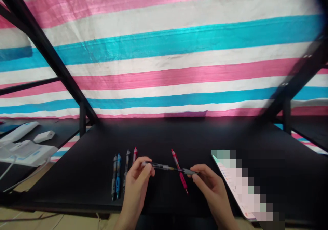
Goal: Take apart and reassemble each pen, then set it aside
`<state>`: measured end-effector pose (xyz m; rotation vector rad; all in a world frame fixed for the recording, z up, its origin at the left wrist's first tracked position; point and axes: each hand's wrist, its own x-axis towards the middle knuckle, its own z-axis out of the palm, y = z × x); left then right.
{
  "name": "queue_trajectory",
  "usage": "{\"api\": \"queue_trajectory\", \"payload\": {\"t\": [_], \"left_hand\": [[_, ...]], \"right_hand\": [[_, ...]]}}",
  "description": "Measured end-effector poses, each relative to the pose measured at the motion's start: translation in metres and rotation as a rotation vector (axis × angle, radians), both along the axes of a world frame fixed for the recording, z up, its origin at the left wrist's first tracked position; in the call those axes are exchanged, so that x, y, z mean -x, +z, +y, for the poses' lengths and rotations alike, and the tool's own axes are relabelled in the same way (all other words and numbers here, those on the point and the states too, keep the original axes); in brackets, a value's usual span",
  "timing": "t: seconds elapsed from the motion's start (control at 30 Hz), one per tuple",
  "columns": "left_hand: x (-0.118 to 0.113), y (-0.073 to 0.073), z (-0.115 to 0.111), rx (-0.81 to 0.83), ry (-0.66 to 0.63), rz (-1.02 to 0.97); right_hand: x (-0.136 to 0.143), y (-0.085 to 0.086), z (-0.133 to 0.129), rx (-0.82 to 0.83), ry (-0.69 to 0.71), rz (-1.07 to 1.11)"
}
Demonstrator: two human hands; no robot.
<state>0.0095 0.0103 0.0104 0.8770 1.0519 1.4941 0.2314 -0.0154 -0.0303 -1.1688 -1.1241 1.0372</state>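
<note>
My left hand [138,180] pinches the clear barrel [160,166] of a pen above the black table. The grey grip section [189,171] of that pen is between the fingertips of my right hand [210,185]. A thin refill [175,169] shows between the two parts, which lie in one line. Beneath it, a red pen [180,172] lies slanted on the table. Left of my left hand lie a grey pen [114,178], a blue pen [118,177] and a dark pen [126,170]. Another red pen [135,153] is partly hidden behind my left hand.
A tablet-like device [230,185], largely pixelated, lies right of my right hand on the black table [159,134]. Black metal posts [55,61] rise at both sides before a striped sheet [179,45]. White devices and cables [33,153] are at the far left.
</note>
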Motion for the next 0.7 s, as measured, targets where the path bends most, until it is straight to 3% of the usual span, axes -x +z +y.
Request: {"api": "queue_trajectory", "payload": {"t": [0.2,0.47,0.7], "left_hand": [[0.0066,-0.0056,-0.0029,0.021,0.002,-0.057],[0.0081,-0.0034,-0.0061,0.144,-0.091,-0.263],[0.0104,-0.0047,-0.0093,0.090,-0.160,-0.143]], "right_hand": [[-0.0018,-0.0033,0.0007,-0.005,-0.013,0.095],[-0.0035,-0.0093,0.0014,-0.032,-0.071,0.268],[-0.0062,-0.0084,0.0012,-0.053,-0.045,0.326]]}}
